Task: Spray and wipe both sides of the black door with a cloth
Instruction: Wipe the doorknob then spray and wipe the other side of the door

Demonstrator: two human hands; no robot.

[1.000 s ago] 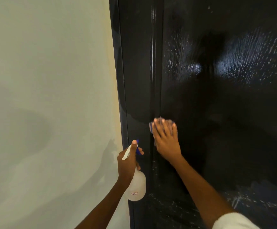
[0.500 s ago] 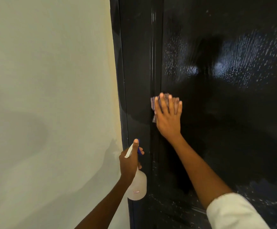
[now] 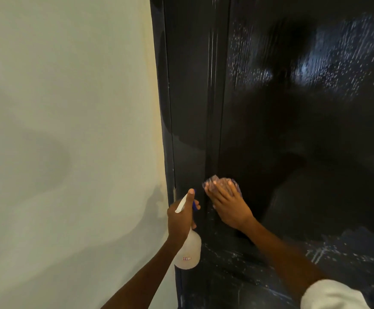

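**Pale wall, soft shadows**

A plain, pale greenish-white wall (image 3: pixel 65 130) fills the left half of the view — smooth and bare. Along its right edge the paint turns warmer, a cream strip (image 3: pixel 156 90) running top to bottom. Soft grey shadows (image 3: pixel 48 157) lie across the wall's middle and lower part; the light is dim and even.

The only marking is a small white label with red edge on the spray bottle (image 3: pixel 188 250), low on its body, below the left hand (image 3: pixel 180 219) that grips the bottle neck. It carries a few red characters, but they are too small and blurred to read.
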